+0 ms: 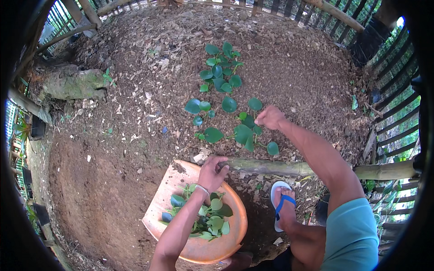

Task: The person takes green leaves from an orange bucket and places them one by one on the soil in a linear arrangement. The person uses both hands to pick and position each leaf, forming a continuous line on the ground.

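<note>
My right hand (271,117) is at the right side of a group of round-leaved green plants (243,134) on the brown soil, its fingertips pinched beside a stem under a round leaf. Whether the stem is between the fingers is hard to tell. My left hand (214,172), with a pale band at the wrist, rests by the near end of a bamboo pole (268,166), fingers spread a little. Below that hand stands an orange plastic container (237,203) holding loose leafy cuttings (217,216). More round-leaved plants (220,73) stand in the soil farther ahead.
A mossy log or rock (73,83) lies at the left. Slatted fencing (400,111) runs along the right and the far side. A foot in a white and blue flip-flop (280,206) is below the bamboo pole. Dry leaf bits (162,63) litter the soil.
</note>
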The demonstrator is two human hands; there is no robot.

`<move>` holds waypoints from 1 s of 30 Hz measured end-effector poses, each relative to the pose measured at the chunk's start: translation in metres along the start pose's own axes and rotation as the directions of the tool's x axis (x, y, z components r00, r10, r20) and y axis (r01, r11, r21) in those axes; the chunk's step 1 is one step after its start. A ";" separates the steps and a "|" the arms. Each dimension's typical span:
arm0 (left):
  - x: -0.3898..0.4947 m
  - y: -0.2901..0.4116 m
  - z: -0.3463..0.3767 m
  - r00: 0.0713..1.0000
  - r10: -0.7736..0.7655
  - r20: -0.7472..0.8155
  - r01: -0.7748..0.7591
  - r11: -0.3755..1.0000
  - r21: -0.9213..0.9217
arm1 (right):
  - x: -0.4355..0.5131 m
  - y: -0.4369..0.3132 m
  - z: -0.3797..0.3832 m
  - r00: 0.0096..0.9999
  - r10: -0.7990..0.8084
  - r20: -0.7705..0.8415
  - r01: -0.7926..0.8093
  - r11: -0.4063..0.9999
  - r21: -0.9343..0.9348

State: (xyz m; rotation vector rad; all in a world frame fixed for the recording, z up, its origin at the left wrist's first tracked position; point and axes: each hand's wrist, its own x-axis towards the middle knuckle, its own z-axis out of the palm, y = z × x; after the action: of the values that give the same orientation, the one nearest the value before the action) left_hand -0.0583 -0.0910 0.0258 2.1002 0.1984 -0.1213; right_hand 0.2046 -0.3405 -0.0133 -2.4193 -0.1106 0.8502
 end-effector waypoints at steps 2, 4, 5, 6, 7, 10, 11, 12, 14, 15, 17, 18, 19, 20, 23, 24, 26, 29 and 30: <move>0.001 -0.001 0.000 1.000 -0.006 0.014 0.006 1.000 -0.011 | -0.002 0.001 0.001 1.000 -0.019 -0.011 0.019 1.000 0.005; 0.001 -0.001 0.000 1.000 -0.008 0.015 0.008 1.000 -0.018 | -0.005 -0.002 0.002 0.999 -0.023 -0.032 0.023 1.000 -0.010; 0.001 -0.001 0.000 1.000 -0.005 0.010 0.005 1.000 -0.021 | -0.006 -0.004 0.002 0.999 -0.031 -0.041 0.031 0.999 -0.015; 0.000 -0.001 0.000 1.000 -0.006 0.006 0.006 1.000 -0.016 | -0.008 -0.006 0.002 0.998 -0.016 -0.057 0.014 1.000 -0.026; 0.001 0.000 0.000 1.000 -0.007 0.012 0.007 1.000 -0.024 | -0.010 -0.008 0.002 0.999 -0.036 -0.038 0.034 0.998 -0.043; 0.002 0.000 0.000 1.000 -0.013 0.025 0.013 1.000 -0.028 | -0.018 -0.013 0.000 0.999 -0.032 -0.040 0.027 0.992 -0.126; 0.002 0.000 0.000 1.000 -0.010 0.026 0.010 1.000 -0.030 | -0.021 -0.014 0.002 0.997 -0.036 -0.068 0.025 0.987 -0.158; 0.002 -0.001 0.000 1.000 -0.006 0.027 0.007 0.999 -0.031 | -0.023 -0.015 0.002 0.996 -0.035 -0.084 0.019 0.983 -0.184; 0.004 -0.003 0.001 1.000 -0.014 0.027 0.015 0.999 -0.051 | -0.025 -0.014 0.003 0.990 -0.061 -0.125 0.038 0.984 -0.174; 0.001 -0.004 0.001 1.000 -0.021 0.022 0.022 0.999 -0.043 | -0.025 -0.014 0.005 0.989 -0.054 -0.139 0.031 0.986 -0.164; -0.002 -0.006 0.002 1.000 -0.006 0.002 0.006 0.998 -0.067 | -0.023 -0.014 0.006 0.995 -0.040 -0.092 0.027 0.991 -0.130; -0.001 -0.006 0.003 1.000 0.011 -0.019 -0.012 0.998 -0.054 | -0.021 -0.014 0.004 0.996 -0.018 -0.090 0.007 0.993 -0.121; -0.002 -0.006 0.004 1.000 0.017 -0.016 -0.018 0.998 -0.065 | -0.020 -0.013 0.005 0.997 -0.025 -0.077 0.016 0.993 -0.118; -0.002 -0.004 0.004 1.000 0.020 -0.016 -0.021 0.998 -0.056 | -0.019 -0.014 0.004 0.997 -0.021 -0.073 0.012 0.993 -0.119; 0.001 0.001 0.003 0.998 0.040 -0.040 -0.042 0.998 -0.056 | -0.018 -0.016 0.002 0.998 -0.020 -0.059 0.013 0.993 -0.120; 0.002 0.004 0.002 0.999 0.020 -0.041 -0.022 0.999 -0.041 | -0.020 -0.018 0.002 0.999 -0.001 -0.050 -0.005 0.993 -0.118; 0.003 0.010 0.001 0.996 0.047 -0.073 -0.049 0.998 -0.036 | -0.026 -0.020 -0.001 0.999 -0.028 -0.042 0.022 0.992 -0.126; 0.000 0.017 -0.005 0.982 0.130 -0.134 -0.132 0.991 -0.006 | -0.038 -0.028 -0.011 0.993 -0.070 -0.093 0.054 0.986 -0.158; -0.001 0.019 -0.008 0.976 0.154 -0.153 -0.156 0.988 -0.004 | -0.043 -0.032 -0.016 0.989 -0.076 -0.126 0.051 0.981 -0.189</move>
State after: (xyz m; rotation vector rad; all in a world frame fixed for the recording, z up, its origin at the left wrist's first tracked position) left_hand -0.0557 -0.0933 0.0461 2.1017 0.1251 0.1343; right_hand 0.1838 -0.3329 0.0376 -2.6233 -0.2238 0.6743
